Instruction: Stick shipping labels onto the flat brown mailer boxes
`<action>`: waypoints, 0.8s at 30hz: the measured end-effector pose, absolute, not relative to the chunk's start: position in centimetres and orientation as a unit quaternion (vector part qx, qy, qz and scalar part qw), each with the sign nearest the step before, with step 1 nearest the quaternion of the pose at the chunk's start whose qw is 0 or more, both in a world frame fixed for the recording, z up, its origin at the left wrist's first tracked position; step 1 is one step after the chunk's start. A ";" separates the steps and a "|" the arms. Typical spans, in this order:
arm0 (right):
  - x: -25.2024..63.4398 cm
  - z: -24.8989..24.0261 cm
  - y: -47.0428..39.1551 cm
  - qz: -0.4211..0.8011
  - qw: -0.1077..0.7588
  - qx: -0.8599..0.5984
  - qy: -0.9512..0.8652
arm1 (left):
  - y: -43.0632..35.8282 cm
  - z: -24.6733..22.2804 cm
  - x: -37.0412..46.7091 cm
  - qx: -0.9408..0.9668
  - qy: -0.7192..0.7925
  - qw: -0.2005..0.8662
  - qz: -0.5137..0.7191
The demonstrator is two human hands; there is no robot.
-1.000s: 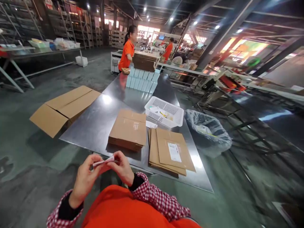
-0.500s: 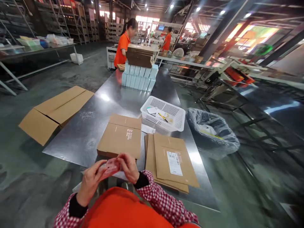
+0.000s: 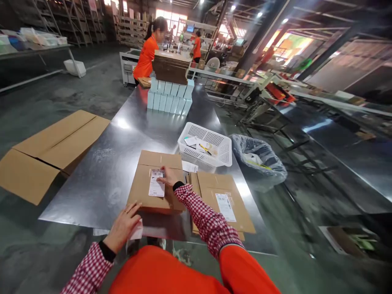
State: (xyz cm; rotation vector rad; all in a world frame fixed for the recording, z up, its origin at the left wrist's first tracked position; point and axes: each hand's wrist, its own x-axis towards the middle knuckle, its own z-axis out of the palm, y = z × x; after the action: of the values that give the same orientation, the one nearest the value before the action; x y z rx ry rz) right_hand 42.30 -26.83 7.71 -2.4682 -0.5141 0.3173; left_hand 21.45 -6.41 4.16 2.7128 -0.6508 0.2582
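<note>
My left hand is at the near left corner of a stack of flat brown cartons, its fingertips on the edge. White paper is held under its thumb and palm; whether it is one sheet or several I cannot tell. A printed white shipping label lies on the top carton. My right hand rests at the label's upper right, thumb and fingers apart and touching it. To the right, a second pile of flat cartons carries another shipping label.
A white perforated basket holds papers and a yellow pen. Behind it stand light blue boxes with cartons on top. A lined bin is right of the metal table, an open carton left. A co-worker stands beyond.
The pinkish piece held between both hands is no longer seen there. A label now lies on the top carton. My right hand has moved forward onto it; my left hand stays near the table's edge.
</note>
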 end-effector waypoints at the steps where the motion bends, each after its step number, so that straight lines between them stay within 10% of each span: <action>1: 42.1 7.7 -26.6 0.123 0.282 -0.932 -0.193 | -6.6 3.8 22.0 0.957 -0.228 0.156 0.085; 7: 39.7 7.5 -25.5 0.017 0.111 -0.974 -0.196 | -6.3 2.1 22.6 0.963 -0.222 0.139 0.058; 13: 38.5 5.1 -24.4 0.030 0.130 -0.960 -0.248 | -5.8 1.8 22.6 0.956 -0.213 0.195 0.052; 18: 40.1 4.7 -31.6 -0.017 0.290 -0.950 0.115 | -5.0 0.9 22.1 0.958 -0.149 0.226 0.096; 24: 37.8 2.9 -35.2 0.000 0.473 -0.869 0.148 | -6.1 0.5 21.1 0.963 -0.118 0.215 0.111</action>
State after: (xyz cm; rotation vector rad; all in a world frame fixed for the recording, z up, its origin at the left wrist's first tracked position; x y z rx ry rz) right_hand 37.84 -35.16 2.93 -2.1265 0.3617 0.0002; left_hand 21.05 -6.10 0.48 2.6705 -0.3284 0.3091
